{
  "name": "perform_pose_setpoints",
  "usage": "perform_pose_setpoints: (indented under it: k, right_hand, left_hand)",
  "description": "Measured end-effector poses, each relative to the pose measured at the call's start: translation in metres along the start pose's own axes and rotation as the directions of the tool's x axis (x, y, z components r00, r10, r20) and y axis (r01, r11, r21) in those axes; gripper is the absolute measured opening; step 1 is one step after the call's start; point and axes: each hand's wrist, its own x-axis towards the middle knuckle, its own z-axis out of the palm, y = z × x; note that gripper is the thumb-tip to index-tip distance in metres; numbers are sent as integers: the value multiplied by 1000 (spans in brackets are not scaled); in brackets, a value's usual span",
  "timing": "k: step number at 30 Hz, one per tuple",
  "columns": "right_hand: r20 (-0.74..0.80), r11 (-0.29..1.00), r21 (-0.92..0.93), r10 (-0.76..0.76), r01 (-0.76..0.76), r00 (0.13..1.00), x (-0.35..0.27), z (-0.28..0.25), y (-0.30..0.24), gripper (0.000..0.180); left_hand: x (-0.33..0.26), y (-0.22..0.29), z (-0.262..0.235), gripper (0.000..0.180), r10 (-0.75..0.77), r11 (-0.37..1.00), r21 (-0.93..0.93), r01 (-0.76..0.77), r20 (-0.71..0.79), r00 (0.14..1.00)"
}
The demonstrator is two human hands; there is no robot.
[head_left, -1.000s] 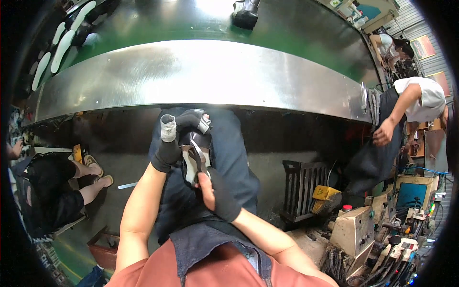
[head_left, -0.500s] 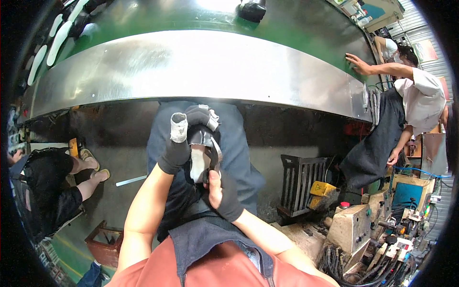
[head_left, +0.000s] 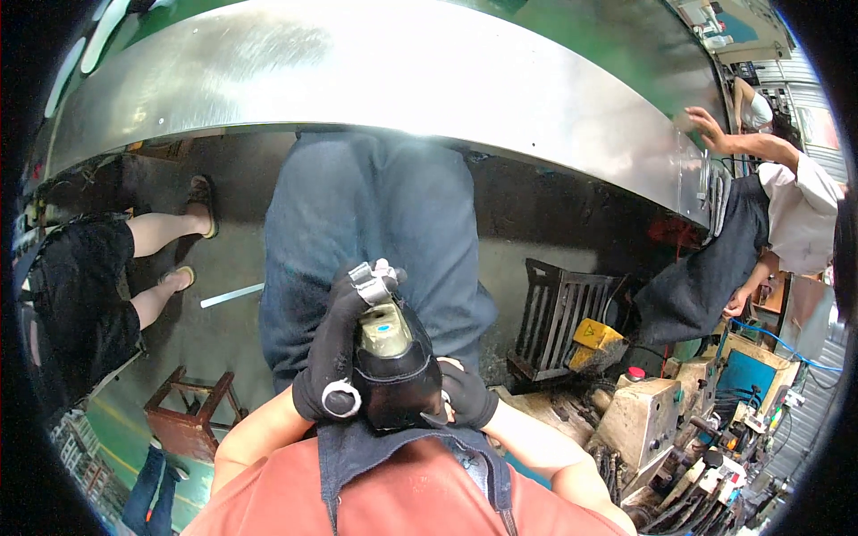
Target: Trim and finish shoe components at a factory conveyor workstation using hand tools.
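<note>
My left hand, in a black glove, is closed around a short grey metal cylinder whose round end faces the camera. It also rests against the left side of a black hand-held power tool with a brass-coloured top. A small silver metal fitting sticks out above the tool by my left fingertips. My right hand, gloved in black too, grips the tool's lower right side. Both hands hold the tool close to my chest, over my dark apron.
A wide curved steel sheet spans the top. At right, a person in a white shirt and dark apron reaches to the sheet. A seated person's legs are at left, beside a wooden stool. A black crate and machines stand at right.
Both hands and the tool have come down and closer to my chest. The cylinder now points its end at the camera. The person at right has stretched an arm to the sheet.
</note>
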Motion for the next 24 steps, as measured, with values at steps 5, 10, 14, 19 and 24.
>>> perform_pose_setpoints:
  k: [5, 10, 14, 19, 24]
  right_hand:
    - [57, 996, 56, 61, -64, 997, 24, -28, -22, 44]
    - [187, 945, 270, 138, -186, 973, 75, -67, -58, 23]
    - [115, 964, 180, 178, -196, 977, 85, -64, -54, 19]
    - [58, 982, 182, 48, -58, 997, 76, -10, 7, 32]
    - [158, 991, 129, -55, 35, 986, 54, -7, 6, 53]
  left_hand:
    - [22, 35, -14, 71, 307, 917, 187, -354, 239, 921]
    - [58, 38, -16, 48, 329, 887, 220, -406, 316, 890]
    - [71, 30, -14, 40, 279, 935, 147, -323, 261, 924]
    - [66, 24, -15, 40, 270, 927, 188, -323, 263, 926]
    - [25, -14, -13, 71, 128, 992, -19, -127, 161, 979]
